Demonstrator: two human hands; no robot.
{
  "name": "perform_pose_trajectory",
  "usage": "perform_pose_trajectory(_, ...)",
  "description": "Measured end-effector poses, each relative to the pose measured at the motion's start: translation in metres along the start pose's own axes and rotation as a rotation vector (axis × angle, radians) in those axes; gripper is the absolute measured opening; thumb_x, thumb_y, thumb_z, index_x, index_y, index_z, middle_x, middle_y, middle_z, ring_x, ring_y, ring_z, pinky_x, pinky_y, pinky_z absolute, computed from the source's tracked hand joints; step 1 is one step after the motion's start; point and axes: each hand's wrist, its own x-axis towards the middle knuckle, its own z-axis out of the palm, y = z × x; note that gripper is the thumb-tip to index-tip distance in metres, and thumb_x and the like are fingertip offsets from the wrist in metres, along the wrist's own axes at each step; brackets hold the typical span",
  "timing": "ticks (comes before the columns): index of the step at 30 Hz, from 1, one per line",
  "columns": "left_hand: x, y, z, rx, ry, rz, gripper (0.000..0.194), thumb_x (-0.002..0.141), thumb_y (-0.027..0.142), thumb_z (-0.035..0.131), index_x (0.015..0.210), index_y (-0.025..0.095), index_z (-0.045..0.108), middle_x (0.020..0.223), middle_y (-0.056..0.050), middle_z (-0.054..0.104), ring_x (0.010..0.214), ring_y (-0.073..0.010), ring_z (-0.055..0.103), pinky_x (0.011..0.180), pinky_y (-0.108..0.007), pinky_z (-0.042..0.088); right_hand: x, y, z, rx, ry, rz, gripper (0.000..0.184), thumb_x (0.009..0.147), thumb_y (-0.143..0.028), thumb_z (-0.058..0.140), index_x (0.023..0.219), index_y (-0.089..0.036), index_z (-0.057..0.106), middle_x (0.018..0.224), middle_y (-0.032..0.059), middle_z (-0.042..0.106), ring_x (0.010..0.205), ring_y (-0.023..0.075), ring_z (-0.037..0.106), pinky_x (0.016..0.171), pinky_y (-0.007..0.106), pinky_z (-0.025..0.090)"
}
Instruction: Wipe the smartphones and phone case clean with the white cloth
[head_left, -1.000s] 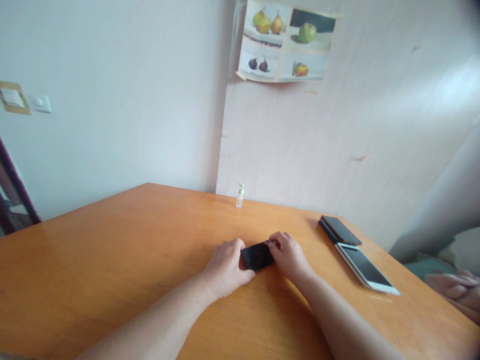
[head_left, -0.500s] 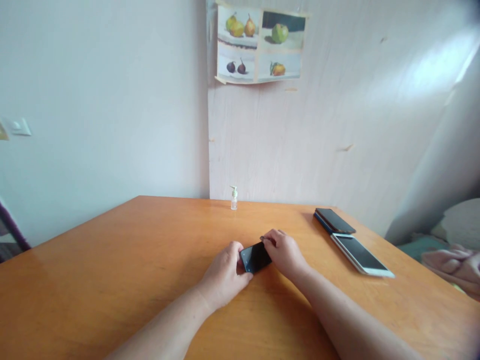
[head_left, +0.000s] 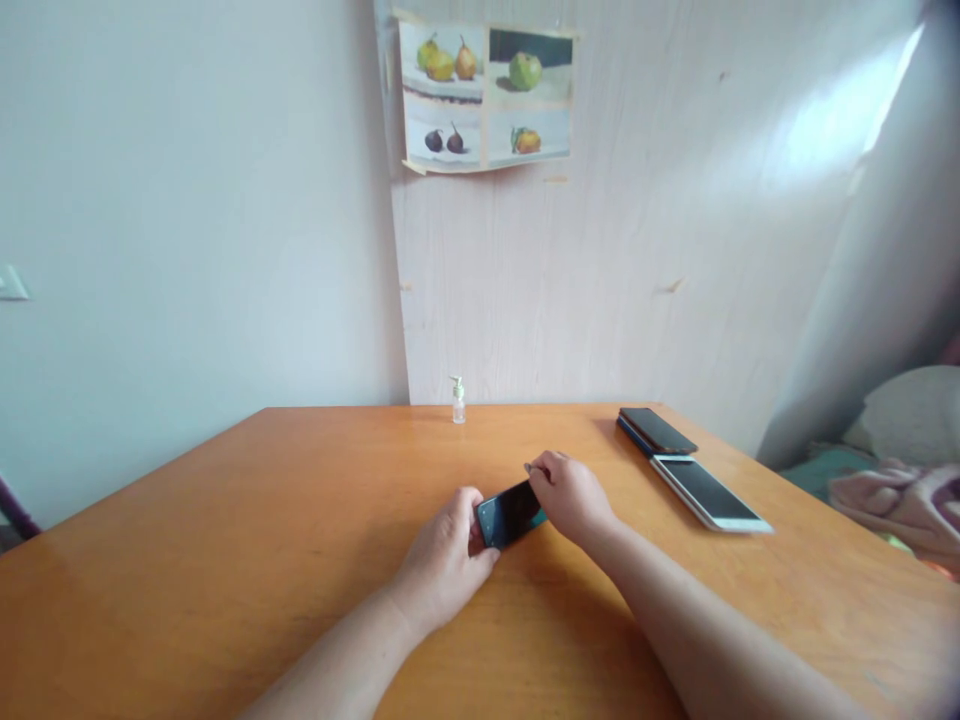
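Observation:
A dark-screened smartphone [head_left: 510, 515] lies tilted in front of me, its right end partly covered. My left hand [head_left: 448, 548] is closed on its left end, the thumb along the near edge and fingers at the far side. Over the phone's right end is my right hand [head_left: 571, 497], its fingers pinched together. A small dark tip pokes out at those fingertips; what it belongs to is hidden. Whether the right hand touches the screen, I cannot tell.
Toward the right side of the wooden table [head_left: 315, 500] lie a white tablet-like device [head_left: 712, 495] and a dark device on a blue case [head_left: 656, 430]. A clear pump bottle [head_left: 458, 405] stands near the back edge. Bedding [head_left: 900, 500] is beyond the right edge.
The view has swung slightly to the right. My right hand has shifted a little away from the left one, uncovering more of the phone's screen. The left hand keeps its hold.

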Motion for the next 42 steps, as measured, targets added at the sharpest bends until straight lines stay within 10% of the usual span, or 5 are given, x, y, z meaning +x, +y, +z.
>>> perform_pose_trajectory(5, 0.001, -0.001, 0.001, -0.024, -0.002, -0.053, 0.037, 0.073, 0.016, 0.064, 0.105, 0.024, 0.045, 0.087, -0.001, 0.062, 0.079, -0.0185, 0.063, 0.067, -0.028, 0.045, -0.013, -0.018, 0.01, 0.123, -0.068, -0.201, 0.018, 0.092, -0.027, 0.05, 0.089, -0.021, 0.066, 0.091, 0.0045, 0.068, 0.083, 0.015, 0.061, 0.07, 0.023, 0.038)
perform_pose_trajectory(20, 0.011, -0.002, -0.006, -0.642, 0.045, -0.221, 0.026, 0.078, 0.024, 0.057, 0.099, 0.022, 0.043, 0.082, 0.002, 0.059, 0.073, -0.013, 0.059, 0.067, -0.026, 0.047, 0.01, 0.027, 0.004, -0.093, -0.087, 0.138, 0.024, 0.087, -0.032, 0.052, 0.092, -0.021, 0.072, 0.097, 0.0113, 0.068, 0.091, 0.0246, 0.062, 0.073, 0.032, 0.042)
perform_pose_trajectory(24, 0.013, -0.003, -0.011, -0.777, 0.06, -0.313, 0.03, 0.074, 0.024, 0.06, 0.1, 0.021, 0.046, 0.079, 0.002, 0.06, 0.069, -0.0125, 0.058, 0.065, -0.025, 0.046, 0.005, 0.018, 0.0, -0.115, -0.055, -0.041, 0.043, 0.082, -0.025, 0.053, 0.124, -0.02, 0.063, 0.126, 0.013, 0.06, 0.117, 0.0288, 0.053, 0.096, 0.039, 0.041)
perform_pose_trajectory(29, 0.016, -0.006, -0.016, -0.847, 0.109, -0.379, 0.033, 0.07, 0.022, 0.06, 0.102, 0.017, 0.053, 0.077, 0.001, 0.06, 0.065, -0.0117, 0.055, 0.06, -0.023, 0.044, -0.008, 0.003, -0.001, 0.015, -0.369, -0.368, 0.077, 0.071, -0.029, 0.065, 0.145, -0.017, 0.044, 0.149, 0.0118, 0.044, 0.139, 0.0306, 0.034, 0.113, 0.043, 0.027)
perform_pose_trajectory(42, 0.02, -0.016, -0.019, -1.017, 0.071, -0.397, 0.041, 0.078, 0.045, 0.069, 0.105, 0.017, 0.056, 0.085, -0.002, 0.063, 0.071, -0.0128, 0.06, 0.068, -0.027, 0.048, -0.009, -0.014, -0.031, -0.132, -0.235, -0.23, 0.049, 0.066, -0.047, 0.075, 0.105, -0.02, 0.064, 0.102, 0.0082, 0.065, 0.094, 0.0242, 0.059, 0.078, 0.033, 0.043)
